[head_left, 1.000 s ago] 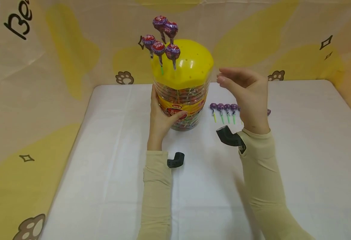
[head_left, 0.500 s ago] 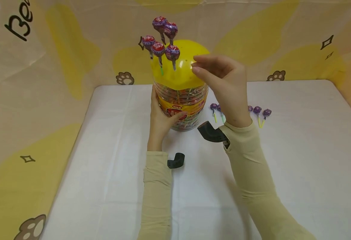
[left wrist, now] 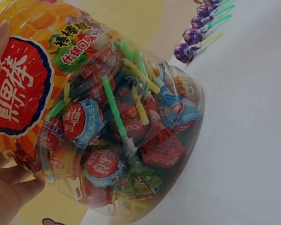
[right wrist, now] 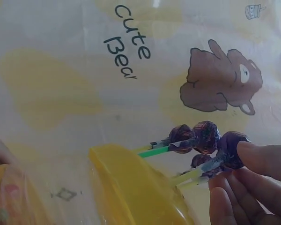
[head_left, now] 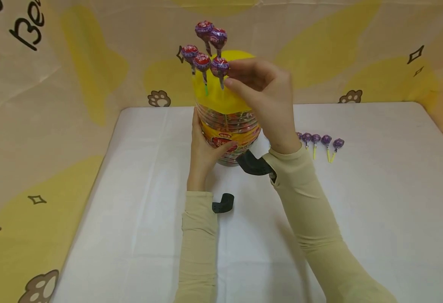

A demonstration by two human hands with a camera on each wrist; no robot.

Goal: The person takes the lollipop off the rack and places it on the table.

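Note:
My left hand grips the side of a clear plastic candy jar, thumb across its orange label. Wrapped lollipops fill the jar, as the left wrist view shows. Several purple-and-red lollipops stand upright by their sticks in the domed yellow lid. At the lid, my right hand pinches the head of the nearest right-hand lollipop between thumb and fingers; that one's stick still meets the lid. My right hand covers the lid's right part.
To the right of the jar, a row of purple-wrapped lollipops lies on the white tabletop, partly hidden behind my right hand. A yellow-patterned cloth backdrop rises behind and beside the table. Black curved pieces stick out at both wrists.
My right hand has moved left from beside the jar to the lollipops on the lid, and its fingers have closed around one. My left hand stays on the jar.

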